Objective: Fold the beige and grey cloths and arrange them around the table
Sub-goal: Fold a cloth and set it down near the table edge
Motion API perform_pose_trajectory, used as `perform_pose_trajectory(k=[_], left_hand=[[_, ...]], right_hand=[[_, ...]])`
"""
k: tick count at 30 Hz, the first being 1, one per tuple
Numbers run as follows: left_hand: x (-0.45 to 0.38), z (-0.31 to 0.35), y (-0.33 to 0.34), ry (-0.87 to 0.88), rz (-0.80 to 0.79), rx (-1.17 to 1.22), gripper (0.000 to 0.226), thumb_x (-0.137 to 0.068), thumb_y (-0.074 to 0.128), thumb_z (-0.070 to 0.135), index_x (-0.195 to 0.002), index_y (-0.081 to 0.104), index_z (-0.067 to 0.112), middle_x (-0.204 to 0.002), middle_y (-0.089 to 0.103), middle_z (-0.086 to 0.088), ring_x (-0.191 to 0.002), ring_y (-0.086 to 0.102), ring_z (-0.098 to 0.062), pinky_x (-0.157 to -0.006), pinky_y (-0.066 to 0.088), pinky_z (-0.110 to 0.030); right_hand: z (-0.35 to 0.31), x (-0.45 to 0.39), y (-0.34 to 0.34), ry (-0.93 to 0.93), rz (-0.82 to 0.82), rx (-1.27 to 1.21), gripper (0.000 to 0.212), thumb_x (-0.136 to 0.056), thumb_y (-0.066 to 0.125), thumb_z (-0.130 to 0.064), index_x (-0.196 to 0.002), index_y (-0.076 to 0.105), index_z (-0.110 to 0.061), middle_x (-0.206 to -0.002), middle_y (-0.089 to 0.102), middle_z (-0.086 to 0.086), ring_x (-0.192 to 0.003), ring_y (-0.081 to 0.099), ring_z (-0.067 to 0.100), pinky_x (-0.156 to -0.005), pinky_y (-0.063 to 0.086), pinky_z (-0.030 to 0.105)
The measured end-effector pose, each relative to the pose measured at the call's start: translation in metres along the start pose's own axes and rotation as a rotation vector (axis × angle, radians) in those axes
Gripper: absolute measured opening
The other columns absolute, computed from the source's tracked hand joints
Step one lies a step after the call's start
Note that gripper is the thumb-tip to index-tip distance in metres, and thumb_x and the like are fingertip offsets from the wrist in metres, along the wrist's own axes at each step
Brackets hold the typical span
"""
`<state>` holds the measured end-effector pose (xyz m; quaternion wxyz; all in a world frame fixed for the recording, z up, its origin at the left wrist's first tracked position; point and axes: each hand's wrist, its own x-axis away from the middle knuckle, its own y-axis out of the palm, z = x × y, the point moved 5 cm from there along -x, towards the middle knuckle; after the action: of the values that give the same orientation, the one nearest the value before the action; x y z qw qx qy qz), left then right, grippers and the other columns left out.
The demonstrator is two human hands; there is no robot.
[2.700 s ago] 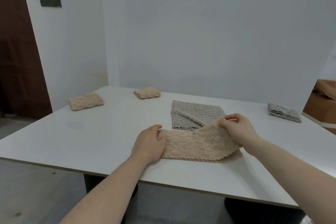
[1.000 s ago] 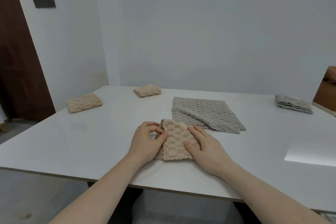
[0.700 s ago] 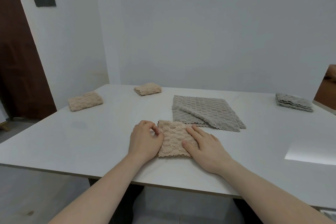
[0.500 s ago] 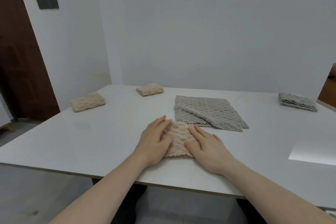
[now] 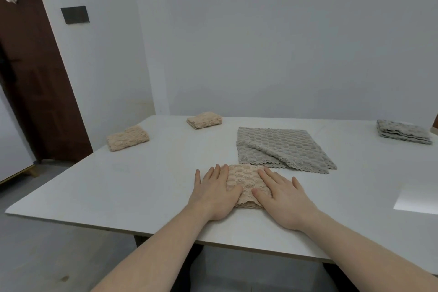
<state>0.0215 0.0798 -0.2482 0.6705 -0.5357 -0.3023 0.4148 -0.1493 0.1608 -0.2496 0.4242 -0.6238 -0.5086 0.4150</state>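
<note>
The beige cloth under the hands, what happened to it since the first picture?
The beige cloth was a long strip, its right end lifted. It got folded into a small pad. The left hand and right hand let go and now press flat on it. The open grey cloth and three folded cloths stayed put.

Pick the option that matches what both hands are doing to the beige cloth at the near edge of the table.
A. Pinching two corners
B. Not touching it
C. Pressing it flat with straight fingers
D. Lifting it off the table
C: the left hand and right hand lie flat, fingers straight, on either side of the folded beige cloth, which rests on the table.
</note>
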Motion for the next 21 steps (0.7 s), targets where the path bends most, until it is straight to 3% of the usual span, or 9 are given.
perform_pose_trajectory(k=[7,12,16,18,21], left_hand=[[0.004,-0.002,-0.001,-0.011,0.018,0.062,0.083,-0.097,0.020,0.062,-0.163,0.000,0.015,-0.171,0.002,-0.001,-0.157,-0.003,-0.016,-0.127,-0.005,-0.043],[0.001,-0.005,0.002,0.034,0.002,0.139,0.075,-0.100,0.025,0.056,-0.162,-0.004,0.027,-0.170,-0.002,0.009,-0.156,-0.008,-0.010,-0.127,-0.006,-0.038],[0.002,-0.007,-0.003,0.083,0.052,0.316,0.072,-0.092,0.038,0.050,-0.156,0.006,0.046,-0.163,0.012,0.027,-0.152,-0.001,0.001,-0.126,-0.004,-0.029],[0.003,-0.006,-0.008,0.084,0.067,0.378,0.069,-0.094,0.049,0.042,-0.152,0.013,0.051,-0.157,0.020,0.032,-0.149,0.007,0.006,-0.125,0.002,-0.026],[0.004,-0.004,-0.015,0.069,0.078,0.441,0.063,-0.090,0.056,0.040,-0.144,0.027,0.055,-0.150,0.030,0.029,-0.143,0.023,0.003,-0.122,0.014,-0.025]], right_hand=[[-0.005,0.008,-0.003,0.046,0.000,0.011,0.077,-0.097,0.018,-0.068,-0.160,-0.002,-0.030,-0.168,0.005,-0.009,-0.154,0.000,0.011,-0.125,-0.001,0.048],[-0.005,0.008,-0.002,0.037,-0.013,-0.018,0.075,-0.092,0.009,-0.070,-0.157,-0.012,-0.039,-0.167,-0.004,-0.016,-0.153,-0.009,0.005,-0.125,-0.007,0.045],[-0.004,0.006,-0.001,0.019,-0.040,-0.065,0.066,-0.092,0.009,-0.070,-0.149,-0.020,-0.055,-0.162,-0.010,-0.027,-0.148,-0.021,-0.003,-0.124,-0.013,0.041],[-0.002,0.004,0.001,0.024,-0.037,-0.086,0.064,-0.092,0.013,-0.070,-0.148,-0.015,-0.060,-0.159,-0.005,-0.031,-0.147,-0.020,-0.006,-0.123,-0.013,0.038],[0.001,0.002,0.000,0.035,0.009,-0.161,0.061,-0.091,0.034,-0.067,-0.149,0.015,-0.061,-0.151,0.020,-0.032,-0.149,-0.001,-0.007,-0.125,-0.005,0.038]])
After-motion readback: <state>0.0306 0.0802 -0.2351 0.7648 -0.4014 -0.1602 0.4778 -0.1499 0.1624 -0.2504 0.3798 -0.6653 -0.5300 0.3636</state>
